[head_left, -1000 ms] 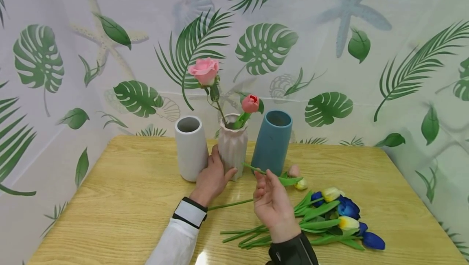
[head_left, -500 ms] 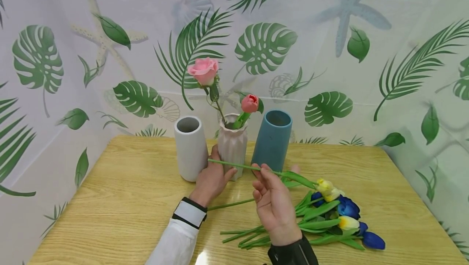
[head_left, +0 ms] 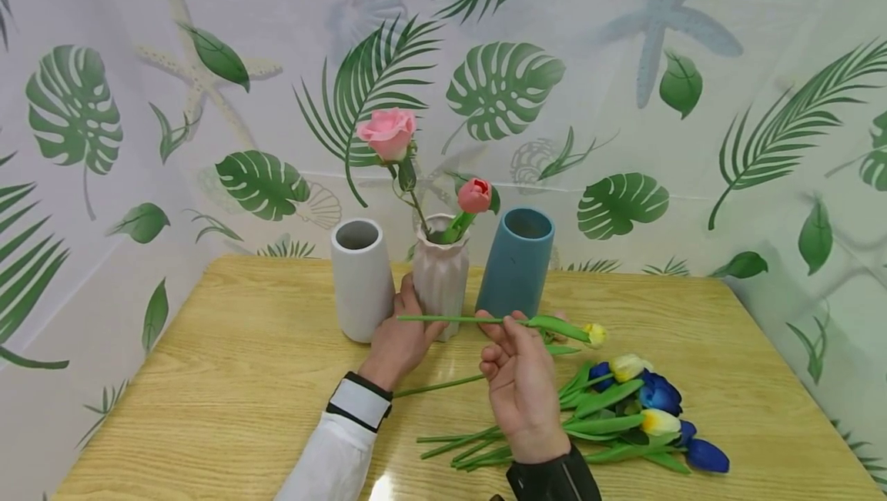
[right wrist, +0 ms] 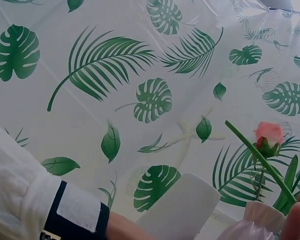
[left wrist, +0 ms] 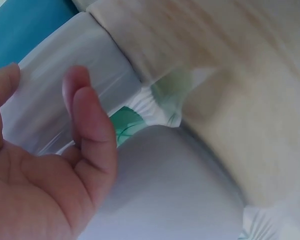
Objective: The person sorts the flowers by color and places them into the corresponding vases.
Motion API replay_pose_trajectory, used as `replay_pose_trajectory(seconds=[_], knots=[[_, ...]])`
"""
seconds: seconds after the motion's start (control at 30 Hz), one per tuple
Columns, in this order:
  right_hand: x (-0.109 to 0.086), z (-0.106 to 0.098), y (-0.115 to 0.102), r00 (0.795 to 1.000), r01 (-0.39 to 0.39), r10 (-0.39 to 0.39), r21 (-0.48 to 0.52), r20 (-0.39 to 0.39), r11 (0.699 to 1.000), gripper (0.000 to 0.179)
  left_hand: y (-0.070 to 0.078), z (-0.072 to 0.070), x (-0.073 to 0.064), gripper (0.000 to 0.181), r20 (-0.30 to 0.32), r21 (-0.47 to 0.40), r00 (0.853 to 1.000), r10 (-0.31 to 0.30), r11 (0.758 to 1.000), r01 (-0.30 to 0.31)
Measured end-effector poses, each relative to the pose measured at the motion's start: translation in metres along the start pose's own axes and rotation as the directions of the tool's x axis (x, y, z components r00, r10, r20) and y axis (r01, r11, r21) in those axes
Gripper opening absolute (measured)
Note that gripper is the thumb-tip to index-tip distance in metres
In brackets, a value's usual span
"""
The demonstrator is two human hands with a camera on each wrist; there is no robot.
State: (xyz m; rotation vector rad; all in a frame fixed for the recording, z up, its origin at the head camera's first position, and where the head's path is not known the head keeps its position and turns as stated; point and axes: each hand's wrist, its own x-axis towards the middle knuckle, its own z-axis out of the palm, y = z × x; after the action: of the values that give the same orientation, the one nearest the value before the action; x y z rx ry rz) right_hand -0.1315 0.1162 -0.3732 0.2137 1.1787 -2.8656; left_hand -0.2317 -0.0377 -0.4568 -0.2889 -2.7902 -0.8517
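Note:
In the head view my right hand (head_left: pixel 521 385) pinches the green stem of a yellow tulip (head_left: pixel 594 335) between thumb and fingertips. The tulip lies nearly level, its bare stem end pointing left in front of the pale pink pleated vase (head_left: pixel 440 274). My left hand (head_left: pixel 402 339) holds that vase low down, thumb in front and fingers at its left side. The left wrist view shows the hand (left wrist: pixel 50 185) curved about the pleated wall. A pink rose (head_left: pixel 388 134) and a pink tulip (head_left: pixel 474 196) stand in the vase. The right wrist view catches the held stem (right wrist: pixel 260 159) slanting upward.
A white vase (head_left: pixel 363 285) stands close on the left, a blue vase (head_left: pixel 516 266) on the right. Several blue and yellow-white flowers (head_left: pixel 624 416) lie at the right on the wooden table (head_left: pixel 208 378). Another stem (head_left: pixel 440 385) lies near the left wrist. Patterned cloth hangs behind.
My right hand has lifted the yellow tulip from beside the blue vase. Its stem swung out leftward, then levelled, and its head drew back left. The left hand has stayed at the vase.

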Motion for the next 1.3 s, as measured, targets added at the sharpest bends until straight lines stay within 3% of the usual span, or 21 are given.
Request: replay_pose_trajectory(seconds=[0.2, 0.33, 0.4, 0.47, 0.6, 0.7, 0.77, 0.83, 0.9, 0.97, 1.07, 1.13, 1.23, 1.3], knots=[[0.002, -0.001, 0.002, 1.0, -0.01, 0.009, -0.025, -0.03, 1.0, 0.017, -0.003, -0.016, -0.003, 0.07, 0.058, -0.031, 0.997, 0.058, 0.998, -0.057], [0.004, -0.002, 0.003, 0.999, -0.006, 0.005, -0.036, -0.031, 0.999, 0.019, -0.007, -0.038, -0.007, 0.04, 0.138, -0.011, 0.986, 0.093, 0.996, -0.093], [0.004, -0.002, 0.003, 1.0, -0.004, 0.003, -0.04, -0.03, 0.999, 0.02, -0.01, -0.053, -0.01, 0.033, 0.204, 0.007, 0.976, 0.076, 0.997, -0.079], [0.004, -0.002, 0.003, 0.999, -0.004, 0.003, -0.036, -0.035, 0.999, 0.021, -0.015, -0.069, -0.012, 0.039, 0.29, 0.006, 0.957, 0.017, 1.0, -0.019], [0.005, -0.002, 0.004, 0.999, -0.009, 0.009, -0.006, -0.044, 1.0, 0.022, -0.033, -0.098, -0.018, 0.043, 0.43, 0.013, 0.89, -0.153, 0.987, 0.163], [0.005, -0.001, 0.005, 0.999, -0.002, 0.002, 0.013, -0.042, 1.0, 0.021, -0.05, -0.111, -0.018, 0.043, 0.45, 0.051, 0.858, -0.249, 0.966, 0.254], [0.006, 0.0, 0.007, 0.999, 0.012, -0.011, 0.02, -0.036, 1.0, 0.018, -0.06, -0.116, -0.017, 0.045, 0.433, 0.072, 0.854, -0.289, 0.955, 0.287], [0.007, 0.002, 0.009, 0.999, 0.026, -0.025, 0.029, -0.03, 0.999, 0.015, -0.067, -0.12, -0.016, 0.053, 0.399, 0.07, 0.859, -0.321, 0.945, 0.32], [0.008, 0.005, 0.013, 0.999, 0.041, -0.04, 0.048, -0.018, 0.998, 0.013, -0.071, -0.121, -0.014, 0.075, 0.357, 0.025, 0.875, -0.326, 0.94, 0.34], [0.01, 0.009, 0.017, 0.999, 0.052, -0.052, 0.063, -0.01, 0.997, 0.012, -0.074, -0.119, -0.011, 0.096, 0.325, -0.061, 0.895, -0.306, 0.937, 0.343], [0.011, 0.015, 0.024, 0.996, 0.087, -0.086, 0.052, -0.011, 0.995, 0.016, -0.076, -0.113, -0.006, 0.108, 0.298, -0.197, 0.921, -0.252, 0.927, 0.318], [0.011, 0.018, 0.028, 0.991, 0.136, -0.136, 0.005, -0.021, 0.991, 0.02, -0.075, -0.109, -0.003, 0.113, 0.29, -0.261, 0.93, -0.226, 0.916, 0.305], [0.011, 0.02, 0.036, 0.965, 0.253, -0.259, -0.117, -0.036, 0.96, 0.027, -0.075, -0.104, 0.001, 0.114, 0.26, -0.308, 0.945, -0.198, 0.911, 0.275], [0.012, 0.02, 0.042, 0.923, 0.371, -0.384, -0.228, -0.016, 0.901, 0.03, -0.075, -0.102, 0.004, 0.113, 0.237, -0.331, 0.954, -0.183, 0.908, 0.257]])
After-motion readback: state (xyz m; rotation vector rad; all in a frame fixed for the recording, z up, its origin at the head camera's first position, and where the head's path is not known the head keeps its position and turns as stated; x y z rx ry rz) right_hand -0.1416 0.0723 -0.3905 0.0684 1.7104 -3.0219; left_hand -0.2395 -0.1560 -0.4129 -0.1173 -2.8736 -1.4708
